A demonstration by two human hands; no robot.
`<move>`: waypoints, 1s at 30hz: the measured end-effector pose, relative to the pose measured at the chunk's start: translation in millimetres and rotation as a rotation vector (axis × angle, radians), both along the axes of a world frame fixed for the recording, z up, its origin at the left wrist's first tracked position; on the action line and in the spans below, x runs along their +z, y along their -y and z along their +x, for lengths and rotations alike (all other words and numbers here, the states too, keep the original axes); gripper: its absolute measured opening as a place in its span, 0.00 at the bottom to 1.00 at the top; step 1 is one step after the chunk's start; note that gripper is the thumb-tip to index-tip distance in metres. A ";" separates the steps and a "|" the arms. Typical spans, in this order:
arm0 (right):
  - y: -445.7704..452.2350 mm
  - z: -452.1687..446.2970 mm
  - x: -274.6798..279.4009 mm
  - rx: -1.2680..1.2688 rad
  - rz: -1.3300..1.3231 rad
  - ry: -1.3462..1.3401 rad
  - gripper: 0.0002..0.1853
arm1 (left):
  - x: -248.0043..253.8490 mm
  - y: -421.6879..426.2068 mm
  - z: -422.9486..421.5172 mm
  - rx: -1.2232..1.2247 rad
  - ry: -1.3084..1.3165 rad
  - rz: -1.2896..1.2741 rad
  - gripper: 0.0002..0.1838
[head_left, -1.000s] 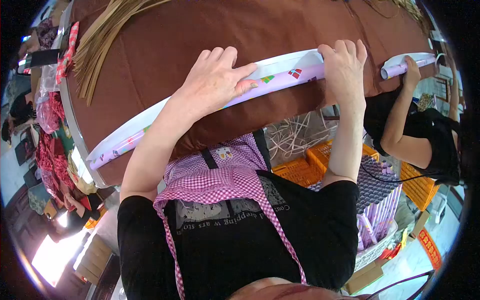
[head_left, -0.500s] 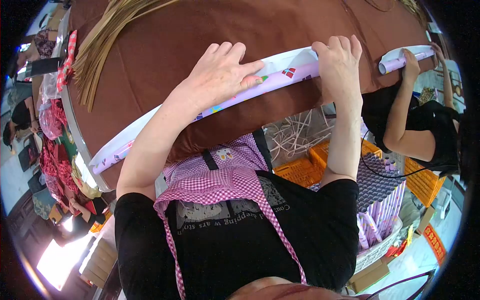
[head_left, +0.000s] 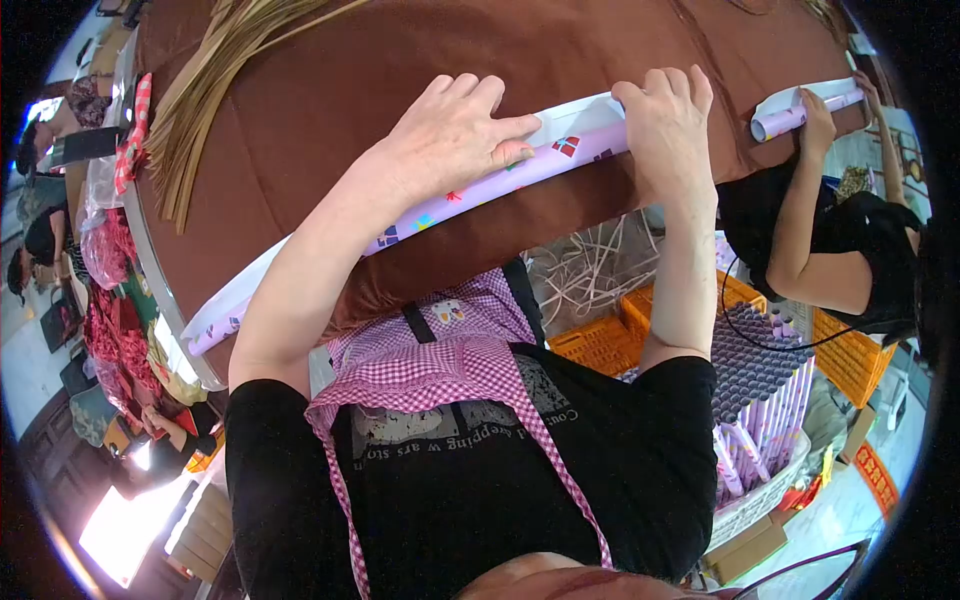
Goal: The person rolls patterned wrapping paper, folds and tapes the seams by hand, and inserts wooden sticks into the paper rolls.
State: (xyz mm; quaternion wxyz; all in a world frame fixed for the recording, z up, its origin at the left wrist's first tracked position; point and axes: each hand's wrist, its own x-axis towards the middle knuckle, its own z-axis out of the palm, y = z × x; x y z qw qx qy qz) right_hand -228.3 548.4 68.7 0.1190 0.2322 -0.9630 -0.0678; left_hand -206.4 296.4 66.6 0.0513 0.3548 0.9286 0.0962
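Head cam: we had the purple paper roll [head_left: 474, 193] along the near edge of the tabletop [head_left: 330, 90] btw. Our L hand [head_left: 448, 133] had thumb + forefinger on it, couldn't tell if gripping; our R hand [head_left: 668, 125] grasped its R end.

Shining smooth and fairly glossy on the lilac paper roll [head_left: 480, 197], going plainer on the white paper flap [head_left: 575, 115] alongside. Looking soft and matt across the brown tablecloth [head_left: 400, 60], all cloth, wrinkling at the near edge. Glinting like metal along the table rim [head_left: 148, 255], over on the left. Appearing dry and fibrous at the straw-coloured strips [head_left: 200, 100]. Showing checked cloth in the apron [head_left: 430, 370], dull black fabric in the T-shirt [head_left: 470, 500]. Reading as hard plastic down at the orange crates [head_left: 600, 345] and the white basket [head_left: 765, 505]. Staying with matt brown cardboard on the box [head_left: 755, 548], and gleaming slick off the pale floor [head_left: 845, 530].
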 end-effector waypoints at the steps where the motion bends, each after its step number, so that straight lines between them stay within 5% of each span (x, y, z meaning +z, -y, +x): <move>1: -1.1 0.2 -0.2 -0.001 -0.003 0.002 0.12 | -0.2 -2.0 -1.1 -0.011 0.003 -0.009 0.21; 30: -3.6 0.1 -4.3 0.006 -0.019 -0.041 0.10 | -13.3 -66.6 -38.3 -0.018 -0.047 -0.017 0.19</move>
